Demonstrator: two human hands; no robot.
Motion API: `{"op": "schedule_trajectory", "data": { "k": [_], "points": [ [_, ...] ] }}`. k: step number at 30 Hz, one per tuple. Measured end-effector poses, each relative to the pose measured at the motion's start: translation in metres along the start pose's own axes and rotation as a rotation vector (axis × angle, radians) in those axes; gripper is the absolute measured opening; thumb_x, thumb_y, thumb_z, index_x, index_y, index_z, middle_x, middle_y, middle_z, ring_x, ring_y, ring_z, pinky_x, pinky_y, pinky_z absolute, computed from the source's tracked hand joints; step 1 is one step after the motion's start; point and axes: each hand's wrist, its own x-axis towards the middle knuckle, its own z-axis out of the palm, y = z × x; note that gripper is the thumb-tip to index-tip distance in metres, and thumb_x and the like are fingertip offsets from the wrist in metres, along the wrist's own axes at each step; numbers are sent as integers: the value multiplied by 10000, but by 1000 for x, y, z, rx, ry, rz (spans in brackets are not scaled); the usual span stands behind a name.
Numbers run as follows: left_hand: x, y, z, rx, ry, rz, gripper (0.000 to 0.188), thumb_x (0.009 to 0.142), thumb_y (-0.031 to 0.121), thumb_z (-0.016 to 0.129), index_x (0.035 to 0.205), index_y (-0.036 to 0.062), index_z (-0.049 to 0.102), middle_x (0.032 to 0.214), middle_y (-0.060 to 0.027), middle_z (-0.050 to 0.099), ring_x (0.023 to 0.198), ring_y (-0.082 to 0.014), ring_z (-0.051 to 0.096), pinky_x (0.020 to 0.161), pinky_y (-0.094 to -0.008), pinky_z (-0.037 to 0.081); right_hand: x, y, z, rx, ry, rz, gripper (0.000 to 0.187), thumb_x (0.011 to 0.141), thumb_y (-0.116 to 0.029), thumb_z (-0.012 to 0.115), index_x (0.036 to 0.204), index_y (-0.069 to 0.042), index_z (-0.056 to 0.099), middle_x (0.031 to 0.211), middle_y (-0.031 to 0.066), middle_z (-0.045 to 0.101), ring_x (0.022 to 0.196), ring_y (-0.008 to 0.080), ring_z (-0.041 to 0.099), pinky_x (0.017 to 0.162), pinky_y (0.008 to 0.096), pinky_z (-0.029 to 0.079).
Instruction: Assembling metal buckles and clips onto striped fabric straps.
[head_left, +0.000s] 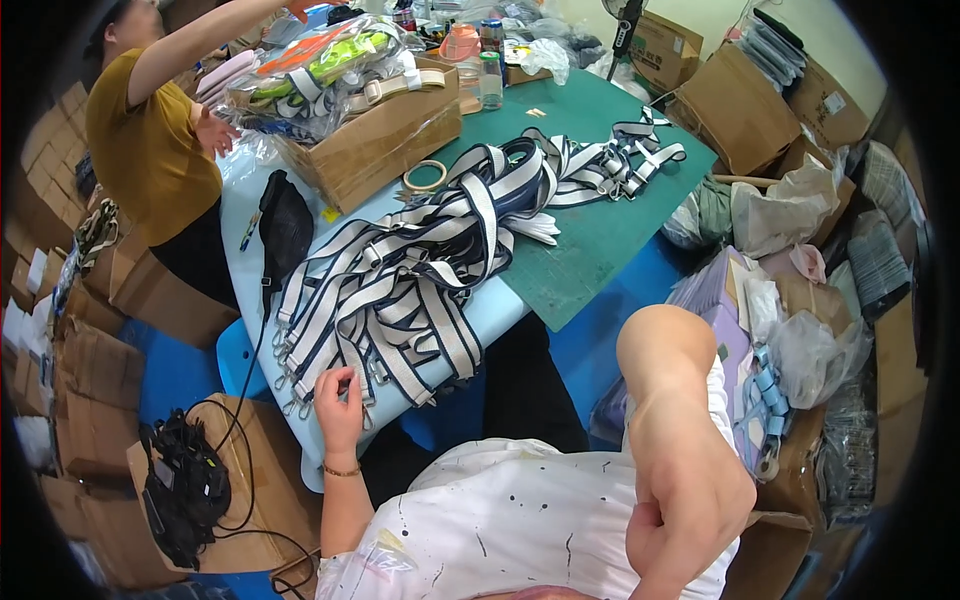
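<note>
the pile of white-and-navy woven straps (425,275) lies across the light-blue tabletop (500,318), its far end spread over the dark green cutting mat (575,275); the straps cross and overlap in loose loops, and small silver metal clips (303,409) hang at the near table edge. i note the person's left hand (340,395) at that near end, beside the clips, with thumb and fingers curled to a narrow gap; from where i stand i cannot tell whether a strap end is caught between them. the right hand (695,505) is raised well apart from the pile, bent at the wrist toward the wearer; its fingertips are out of sight, so i cannot tell whether it grips anything. the wearer's white shirt (520,505) bears dark flecks. left of the pile rests a black fabric pouch (285,230); beyond the pile are a tan tape ring (425,188) and an open brown cardboard box (385,150) heaped with plastic-wrapped straps. a clear glass jar with a green lid (490,85) stands beside that box. at the table's far left, a co-worker in a mustard top (150,150) has one arm extended over the goods. at lower left, black cords and pouches (185,490) lie on a brown carton (265,490).
</note>
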Motion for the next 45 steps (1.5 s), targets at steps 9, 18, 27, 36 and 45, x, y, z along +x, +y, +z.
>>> {"op": "schedule_trajectory", "data": {
  "k": [9, 18, 27, 36, 45],
  "points": [
    [8, 0, 9, 8, -22, 51, 74, 843, 30, 591, 901, -13, 576, 856, -83, 560, 741, -163, 558, 662, -250, 468, -14, -24, 1, 36, 122, 33, 283, 872, -144, 620, 594, -95, 601, 614, -42, 577, 538, 69, 505, 790, 271, 464],
    [-1, -22, 7, 101, 73, 100, 115, 775, 87, 621, 878, 38, 605, 848, -115, 572, 807, -319, 540, 722, -404, 448, -55, -18, 44, -229, 353, 422, 420, 870, -427, 542, 537, -195, 433, 513, -93, 374, 474, 41, 364, 751, 292, 323],
    [-12, -14, 18, 243, 197, 264, 88, 759, 151, 569, 778, 66, 579, 826, -59, 544, 851, -234, 544, 742, -341, 473, -147, -34, 108, -101, 244, 1323, 430, 918, -307, 468, 550, -86, 444, 486, 3, 344, 484, 116, 302, 755, 399, 304],
    [-11, -16, 21, 326, 268, 340, 68, 724, 146, 552, 704, 85, 530, 772, -33, 504, 807, -206, 517, 691, -315, 465, -163, -37, 133, -11, 235, 1559, 405, 974, -257, 406, 618, -64, 415, 555, 1, 366, 543, 116, 332, 873, 388, 333],
    [-6, -17, 23, 251, 245, 399, 79, 735, 157, 562, 705, 87, 542, 771, -43, 524, 806, -217, 532, 703, -338, 467, -155, -56, 147, -105, 163, 1706, 390, 901, -206, 500, 557, -23, 472, 559, 50, 479, 565, 176, 437, 830, 407, 399]
  ]
}}
